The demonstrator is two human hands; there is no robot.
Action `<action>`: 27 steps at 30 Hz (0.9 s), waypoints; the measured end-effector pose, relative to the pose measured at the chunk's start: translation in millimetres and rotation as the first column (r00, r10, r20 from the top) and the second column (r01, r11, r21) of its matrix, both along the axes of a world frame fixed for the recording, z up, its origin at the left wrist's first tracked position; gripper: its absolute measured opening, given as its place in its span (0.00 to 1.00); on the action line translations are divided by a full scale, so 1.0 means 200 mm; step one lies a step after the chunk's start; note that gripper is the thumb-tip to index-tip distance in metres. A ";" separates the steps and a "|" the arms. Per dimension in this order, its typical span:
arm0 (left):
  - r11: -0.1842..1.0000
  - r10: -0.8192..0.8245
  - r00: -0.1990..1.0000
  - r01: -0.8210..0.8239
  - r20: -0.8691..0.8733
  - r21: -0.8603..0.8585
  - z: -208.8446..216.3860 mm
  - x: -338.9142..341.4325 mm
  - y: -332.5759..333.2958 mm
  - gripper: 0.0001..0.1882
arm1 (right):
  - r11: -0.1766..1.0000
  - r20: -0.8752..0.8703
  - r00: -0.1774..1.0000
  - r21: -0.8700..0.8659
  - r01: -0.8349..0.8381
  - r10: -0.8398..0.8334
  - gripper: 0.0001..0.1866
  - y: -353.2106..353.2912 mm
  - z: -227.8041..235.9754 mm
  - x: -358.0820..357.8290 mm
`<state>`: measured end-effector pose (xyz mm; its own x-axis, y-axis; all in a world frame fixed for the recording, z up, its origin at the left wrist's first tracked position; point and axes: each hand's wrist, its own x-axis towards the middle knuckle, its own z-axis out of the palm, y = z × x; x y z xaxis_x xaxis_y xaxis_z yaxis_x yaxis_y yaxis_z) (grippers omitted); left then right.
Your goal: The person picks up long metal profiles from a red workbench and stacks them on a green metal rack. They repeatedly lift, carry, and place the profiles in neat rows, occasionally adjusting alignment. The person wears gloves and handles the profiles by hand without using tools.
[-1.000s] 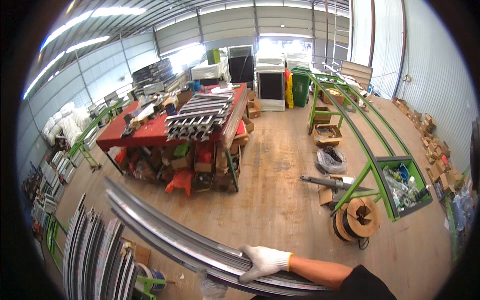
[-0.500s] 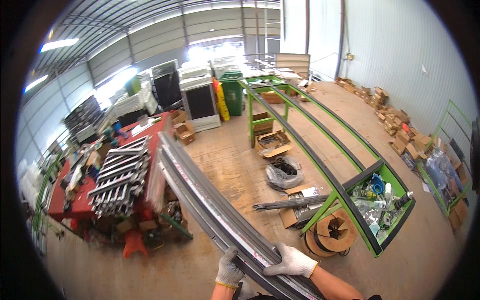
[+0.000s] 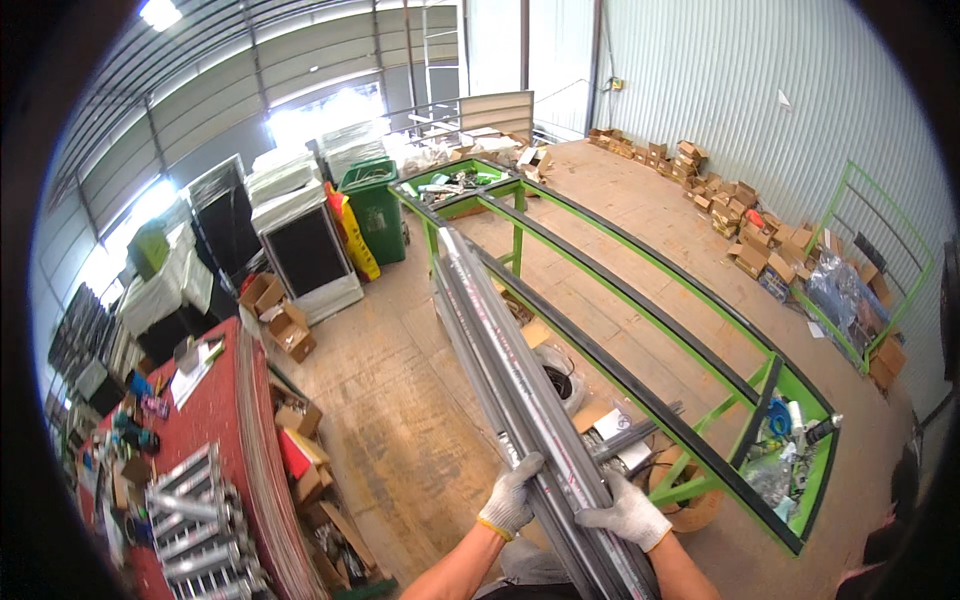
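Between my two gloved hands lies a bundle of long dark grey metal profiles [image 3: 518,368], running away from me toward the far end of a green frame table. On the bundle's left side my left hand [image 3: 513,493] is closed, its fingers pressed on the profiles. From the right, my right hand [image 3: 627,513] grips the same bundle, thumb over the top. The green frame table [image 3: 620,290], with black strips along its bars, stands to the right of the bundle, partly covered by the profiles.
A red-topped table [image 3: 205,400] with a pile of silver metal parts [image 3: 200,530] is at left. Under the frame lie a wrapped coil [image 3: 562,380] and a spool [image 3: 690,510]. A green bin [image 3: 375,215] stands at the back. Cardboard boxes [image 3: 735,205] line the right wall.
The bundle has swung to the right, from beside the red table to alongside the green frame. Both hands keep hold of it. The view has turned to the right.
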<state>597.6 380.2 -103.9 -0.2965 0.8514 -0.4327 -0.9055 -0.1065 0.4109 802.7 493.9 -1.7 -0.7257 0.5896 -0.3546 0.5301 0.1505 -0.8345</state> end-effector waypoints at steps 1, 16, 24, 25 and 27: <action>0.995 0.013 0.998 -0.007 -0.065 0.096 -0.01 -0.11 0.09 0.26 | 1.000 -0.072 0.997 -0.007 0.014 -0.014 0.56 0.06 -0.04 -0.09; 0.908 -0.402 0.910 0.410 -0.098 0.088 -0.05 -1.72 1.58 0.31 | 0.918 -0.196 0.898 -0.052 0.393 -0.395 0.41 1.02 -0.14 -1.61; 0.756 -0.637 0.763 0.646 -0.111 0.104 -0.18 -2.48 2.52 0.30 | 0.768 -0.097 0.762 -0.049 0.639 -0.641 0.41 1.64 -0.40 -2.42; 0.734 -0.668 0.739 0.674 -0.087 0.084 -0.20 -2.54 2.63 0.30 | 0.741 -0.034 0.741 -0.053 0.669 -0.671 0.43 1.72 -0.43 -2.49; 0.713 -0.697 0.703 0.701 -0.142 -0.024 -0.25 -2.68 2.81 0.33 | 0.714 0.046 0.713 0.080 0.696 -0.700 0.45 1.80 -0.49 -2.65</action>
<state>61.3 941.4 -154.0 0.3376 0.8491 -0.4063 -0.6633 0.5208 0.5373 272.9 854.1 -99.2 -0.0753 0.9376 -0.3393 0.5569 -0.2428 -0.7943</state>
